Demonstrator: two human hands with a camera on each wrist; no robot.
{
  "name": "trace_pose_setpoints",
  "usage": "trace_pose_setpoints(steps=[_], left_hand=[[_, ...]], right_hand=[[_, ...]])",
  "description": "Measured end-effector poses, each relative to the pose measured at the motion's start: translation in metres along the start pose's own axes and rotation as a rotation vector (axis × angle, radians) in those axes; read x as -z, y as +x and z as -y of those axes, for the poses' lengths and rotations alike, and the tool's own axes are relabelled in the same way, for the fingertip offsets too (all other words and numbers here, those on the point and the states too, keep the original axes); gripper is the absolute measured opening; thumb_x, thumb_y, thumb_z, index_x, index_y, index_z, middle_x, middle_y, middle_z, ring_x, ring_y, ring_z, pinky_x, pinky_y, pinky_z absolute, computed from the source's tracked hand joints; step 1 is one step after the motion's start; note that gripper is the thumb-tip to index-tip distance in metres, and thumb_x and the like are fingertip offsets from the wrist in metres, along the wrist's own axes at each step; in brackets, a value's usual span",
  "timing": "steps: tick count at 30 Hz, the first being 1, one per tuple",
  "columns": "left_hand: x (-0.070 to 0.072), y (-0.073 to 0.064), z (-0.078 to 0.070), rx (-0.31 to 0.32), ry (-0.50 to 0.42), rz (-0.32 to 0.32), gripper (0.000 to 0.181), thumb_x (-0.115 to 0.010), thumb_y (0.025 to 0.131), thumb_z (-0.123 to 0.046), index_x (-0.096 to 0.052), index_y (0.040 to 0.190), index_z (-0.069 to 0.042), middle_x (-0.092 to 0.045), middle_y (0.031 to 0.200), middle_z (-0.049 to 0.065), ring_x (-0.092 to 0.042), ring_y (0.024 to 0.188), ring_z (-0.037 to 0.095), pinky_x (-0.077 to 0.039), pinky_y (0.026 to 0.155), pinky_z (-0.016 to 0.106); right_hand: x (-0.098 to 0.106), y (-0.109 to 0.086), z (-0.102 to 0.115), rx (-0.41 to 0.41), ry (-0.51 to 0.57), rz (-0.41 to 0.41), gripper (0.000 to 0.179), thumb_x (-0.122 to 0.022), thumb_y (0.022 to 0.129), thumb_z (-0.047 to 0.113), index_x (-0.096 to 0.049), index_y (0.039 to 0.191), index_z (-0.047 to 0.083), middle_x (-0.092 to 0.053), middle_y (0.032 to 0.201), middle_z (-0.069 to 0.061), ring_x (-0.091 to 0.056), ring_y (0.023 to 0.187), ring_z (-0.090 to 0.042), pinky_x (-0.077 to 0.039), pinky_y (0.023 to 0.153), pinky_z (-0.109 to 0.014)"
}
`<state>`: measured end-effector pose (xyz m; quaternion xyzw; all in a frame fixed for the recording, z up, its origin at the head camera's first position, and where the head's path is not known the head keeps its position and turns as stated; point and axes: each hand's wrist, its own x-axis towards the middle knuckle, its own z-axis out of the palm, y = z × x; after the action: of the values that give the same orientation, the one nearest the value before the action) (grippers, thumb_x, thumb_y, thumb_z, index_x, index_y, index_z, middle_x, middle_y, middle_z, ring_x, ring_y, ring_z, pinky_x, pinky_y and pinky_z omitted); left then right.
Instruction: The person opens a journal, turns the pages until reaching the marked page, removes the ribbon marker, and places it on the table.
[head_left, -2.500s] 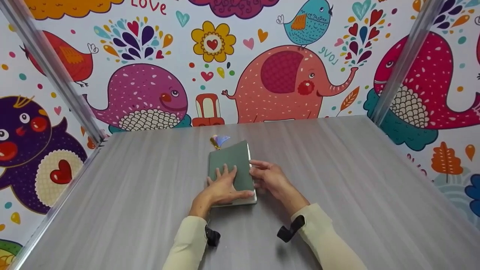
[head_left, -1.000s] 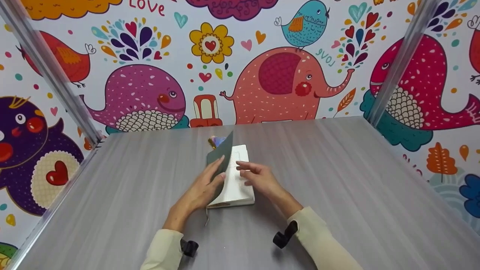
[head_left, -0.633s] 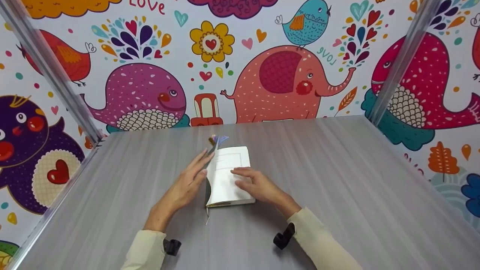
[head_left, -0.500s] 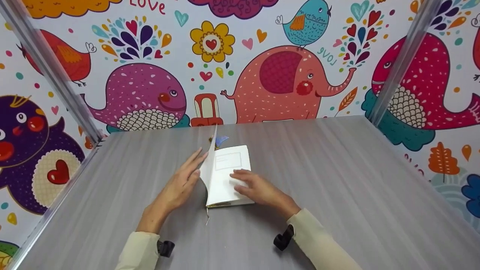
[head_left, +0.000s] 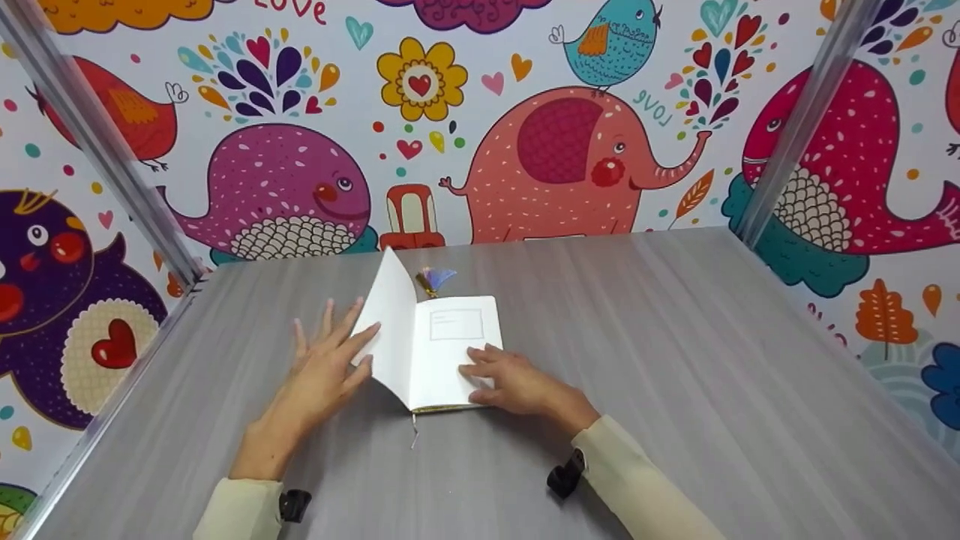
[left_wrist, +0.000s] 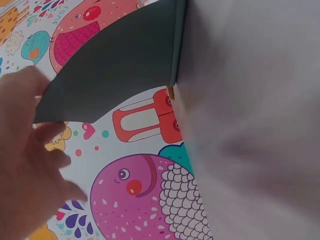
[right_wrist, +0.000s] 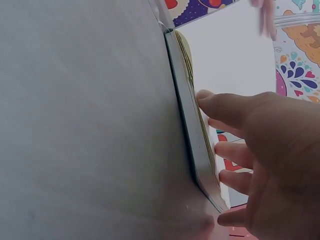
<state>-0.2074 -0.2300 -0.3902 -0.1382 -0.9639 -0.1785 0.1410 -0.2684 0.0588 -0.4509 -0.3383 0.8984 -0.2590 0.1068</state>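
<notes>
A notebook lies on the table with its front cover raised and leaning left. Its white first page carries a faint printed box. In the left wrist view the cover's outer side is dark green and bent. My left hand is at the cover's left edge, fingers spread, with the index finger and thumb over the white inner side. My right hand rests on the page's lower right, fingers extended. Close up, the right hand's fingertips meet the page beside the pages' edge.
A tassel, bluish and gold, lies just beyond the notebook's top. A thin ribbon hangs from its lower spine onto the grey table. Printed panels with metal posts stand around the table.
The notebook's cover has swung from closed to standing open leftward, showing the white page. My left hand has moved left with it. My right hand has shifted from the edge onto the page.
</notes>
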Motion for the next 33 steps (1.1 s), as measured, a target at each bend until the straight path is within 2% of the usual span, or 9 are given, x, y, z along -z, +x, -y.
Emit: trace_pose_setpoints(steps=[3, 7, 10, 14, 18, 21, 27, 30, 33], left_hand=[[0.000, -0.002, 0.001, -0.011, 0.153, -0.001, 0.048, -0.066, 0.095, -0.025, -0.059, 0.140, -0.010, -0.032, 0.163, 0.017, -0.014, 0.152, 0.052, 0.003, 0.111, 0.083], [-0.001, -0.003, 0.000, -0.007, 0.277, 0.006, 0.053, -0.070, 0.092, -0.031, -0.061, 0.138, -0.006, -0.033, 0.162, 0.020, -0.015, 0.151, 0.053, 0.003, 0.108, 0.085], [-0.006, -0.004, 0.000, 0.010, 0.324, 0.024, 0.055, -0.070, 0.092, -0.033, -0.060, 0.137, -0.004, -0.035, 0.160, 0.023, -0.017, 0.151, 0.053, 0.002, 0.108, 0.086], [-0.018, -0.007, 0.001, 0.024, 0.348, 0.052, 0.054, -0.069, 0.092, -0.033, -0.060, 0.136, -0.002, -0.043, 0.154, 0.026, -0.027, 0.149, 0.051, -0.003, 0.109, 0.084], [-0.031, -0.005, -0.001, 0.066, 0.274, 0.147, 0.056, -0.067, 0.095, -0.033, -0.057, 0.139, -0.001, -0.042, 0.154, 0.028, -0.029, 0.148, 0.050, -0.008, 0.114, 0.079], [-0.041, 0.001, -0.005, 0.117, 0.184, 0.254, 0.059, -0.063, 0.097, -0.035, -0.051, 0.144, 0.000, -0.035, 0.158, 0.029, -0.023, 0.149, 0.052, -0.009, 0.116, 0.076], [-0.054, 0.015, -0.009, 0.239, 0.040, 0.449, 0.062, -0.055, 0.101, -0.039, -0.041, 0.153, -0.009, -0.021, 0.165, 0.025, -0.011, 0.150, 0.056, -0.010, 0.109, 0.084], [-0.057, 0.019, -0.007, 0.279, -0.025, 0.512, 0.065, -0.052, 0.102, -0.043, -0.035, 0.156, -0.011, -0.016, 0.166, 0.025, -0.009, 0.149, 0.058, -0.012, 0.105, 0.087], [-0.059, 0.021, -0.007, 0.283, -0.064, 0.548, 0.068, -0.049, 0.102, -0.047, -0.031, 0.158, -0.013, -0.012, 0.166, 0.026, -0.008, 0.149, 0.060, -0.012, 0.103, 0.088]], right_hand=[[0.001, 0.000, -0.001, -0.014, -0.002, 0.015, 0.051, -0.066, 0.096, 0.025, -0.055, 0.145, 0.012, -0.040, 0.160, -0.012, -0.028, 0.153, -0.035, -0.025, 0.121, -0.061], [0.002, -0.001, -0.001, -0.012, -0.012, 0.028, 0.052, -0.066, 0.097, 0.026, -0.054, 0.146, 0.014, -0.039, 0.161, -0.011, -0.027, 0.154, -0.034, -0.025, 0.121, -0.062], [0.004, -0.001, -0.002, -0.010, -0.009, 0.048, 0.053, -0.065, 0.097, 0.027, -0.052, 0.147, 0.015, -0.037, 0.162, -0.009, -0.025, 0.155, -0.033, -0.024, 0.121, -0.061], [0.004, -0.001, -0.005, -0.016, 0.008, 0.080, 0.055, -0.064, 0.098, 0.029, -0.049, 0.149, 0.017, -0.034, 0.164, -0.006, -0.023, 0.156, -0.031, -0.022, 0.123, -0.061], [0.005, -0.001, -0.005, -0.013, 0.012, 0.085, 0.055, -0.065, 0.098, 0.031, -0.049, 0.149, 0.018, -0.034, 0.164, -0.005, -0.022, 0.156, -0.030, -0.021, 0.122, -0.062], [0.004, -0.001, -0.006, -0.001, 0.012, 0.078, 0.055, -0.065, 0.098, 0.030, -0.050, 0.149, 0.017, -0.035, 0.164, -0.007, -0.022, 0.156, -0.032, -0.022, 0.121, -0.063], [0.003, 0.000, -0.005, 0.022, 0.013, 0.087, 0.054, -0.064, 0.098, 0.031, -0.050, 0.149, 0.017, -0.034, 0.164, -0.008, -0.023, 0.156, -0.033, -0.022, 0.121, -0.064], [0.004, -0.001, -0.005, 0.013, 0.015, 0.093, 0.054, -0.063, 0.099, 0.032, -0.049, 0.149, 0.018, -0.034, 0.164, -0.007, -0.022, 0.156, -0.032, -0.021, 0.122, -0.063], [0.005, -0.002, -0.007, 0.010, 0.009, 0.088, 0.054, -0.063, 0.099, 0.032, -0.049, 0.149, 0.018, -0.034, 0.164, -0.007, -0.023, 0.156, -0.032, -0.021, 0.122, -0.063]])
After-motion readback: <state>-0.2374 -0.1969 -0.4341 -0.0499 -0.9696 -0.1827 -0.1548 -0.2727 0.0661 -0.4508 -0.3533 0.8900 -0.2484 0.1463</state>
